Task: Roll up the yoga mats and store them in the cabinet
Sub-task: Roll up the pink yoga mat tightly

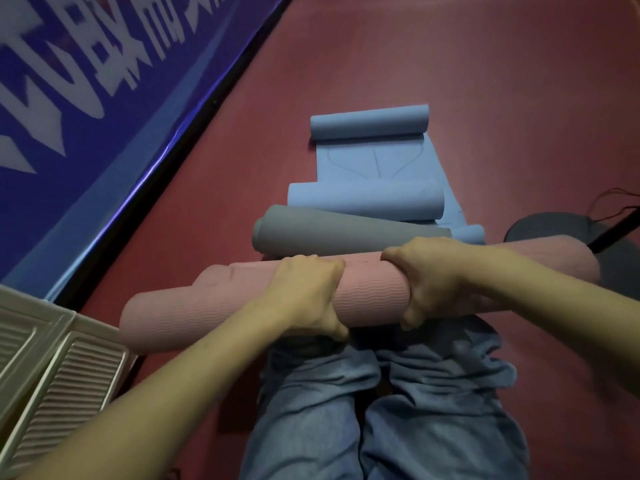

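A rolled pink yoga mat (370, 289) lies crosswise in front of my knees, its left end lower than its right. My left hand (306, 299) grips it left of the middle, fingers curled over the top. My right hand (433, 278) grips it right of the middle. Just beyond it lies a rolled grey mat (332, 230) on the floor. Behind that is a blue mat (374, 161), curled up at both ends with a flat stretch between. A cream louvred cabinet (52, 368) sits at the lower left.
A blue banner (86, 98) with white lettering runs along the left wall. The floor is red (485, 81). A dark round object (554, 230) with a black strap lies at the right. My jeans-clad legs (381, 410) fill the bottom centre.
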Demonstrator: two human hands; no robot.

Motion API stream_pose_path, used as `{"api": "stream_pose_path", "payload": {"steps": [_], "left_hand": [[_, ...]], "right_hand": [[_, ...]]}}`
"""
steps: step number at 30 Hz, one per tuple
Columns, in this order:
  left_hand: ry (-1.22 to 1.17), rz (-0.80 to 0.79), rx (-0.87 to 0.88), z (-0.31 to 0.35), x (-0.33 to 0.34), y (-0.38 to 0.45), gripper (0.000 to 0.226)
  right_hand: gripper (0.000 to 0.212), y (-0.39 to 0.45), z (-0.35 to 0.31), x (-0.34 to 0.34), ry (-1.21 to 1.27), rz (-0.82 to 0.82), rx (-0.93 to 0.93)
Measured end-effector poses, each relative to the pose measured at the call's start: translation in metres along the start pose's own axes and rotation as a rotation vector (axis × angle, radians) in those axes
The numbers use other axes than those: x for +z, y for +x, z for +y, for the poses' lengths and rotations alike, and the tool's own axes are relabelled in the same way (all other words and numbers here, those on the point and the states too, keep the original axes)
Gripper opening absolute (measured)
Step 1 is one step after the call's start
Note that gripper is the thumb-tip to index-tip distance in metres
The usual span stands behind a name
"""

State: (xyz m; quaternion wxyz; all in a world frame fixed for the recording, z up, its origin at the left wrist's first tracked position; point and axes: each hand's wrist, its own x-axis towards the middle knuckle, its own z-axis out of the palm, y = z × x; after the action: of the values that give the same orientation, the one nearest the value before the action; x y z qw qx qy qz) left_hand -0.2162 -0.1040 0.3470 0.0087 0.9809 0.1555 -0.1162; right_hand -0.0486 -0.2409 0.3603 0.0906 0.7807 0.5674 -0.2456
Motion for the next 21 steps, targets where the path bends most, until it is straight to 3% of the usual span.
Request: {"api": "stream_pose_path", "payload": {"steps": [4,8,12,17,21], "left_hand": [[-0.024,-0.145,-0.011,-0.005,-0.013,0.013,0.076],[-0.100,-0.093,-0.063,0.004,-0.006,0.015,0.089],[0.085,0.045,-0.067,0.010,0.016,-0.003,0.110],[0.029,0.148,-0.024,-0.016,0.016,0.005,0.073],[0.015,0.108,0.003,-0.031,0.013,0.012,0.067]], "right_hand": [[0.093,-0.005,-0.001,0.016,-0.186,0.196,-0.070],[0.086,0.009,0.010,-0.010,-0.123,0.073,-0.020],[0.077,0.024,0.019,-0.020,0.012,-0.073,-0.009],[0.082,0.029,0.017,-0.016,0.055,0.026,-0.001],[0.075,0.018,0.014,-0.003,-0.003,0.194,-0.047]]}}
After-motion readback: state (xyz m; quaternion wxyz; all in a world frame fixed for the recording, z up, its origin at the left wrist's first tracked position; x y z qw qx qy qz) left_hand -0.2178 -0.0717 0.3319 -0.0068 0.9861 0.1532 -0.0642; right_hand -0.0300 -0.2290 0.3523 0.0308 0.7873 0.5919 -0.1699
